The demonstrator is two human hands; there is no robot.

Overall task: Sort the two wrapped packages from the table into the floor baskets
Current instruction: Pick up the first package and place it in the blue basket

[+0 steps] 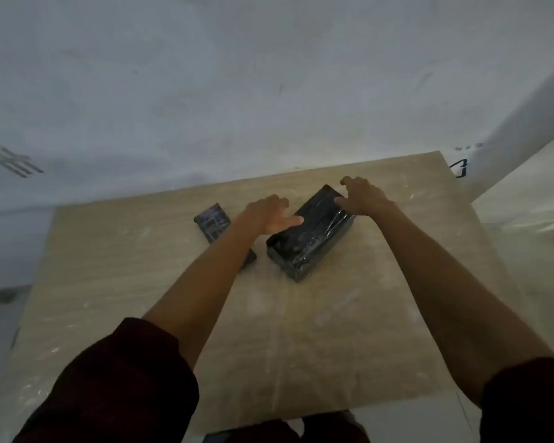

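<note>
A large black plastic-wrapped package [307, 238] lies at an angle on the wooden table [301, 330]. A flatter dark package [213, 221] lies to its left, partly hidden under my left forearm. My left hand [269, 215] reaches over to the large package's left side, fingers spread and touching its edge. My right hand [363, 195] rests on the far right end of the same package, fingers apart. Neither hand has closed around it. No basket is in view.
A pale wall rises right behind the table's far edge. A white surface [531, 199] stands to the right of the table. Grey floor shows on the left. My dark red sleeves fill the bottom corners.
</note>
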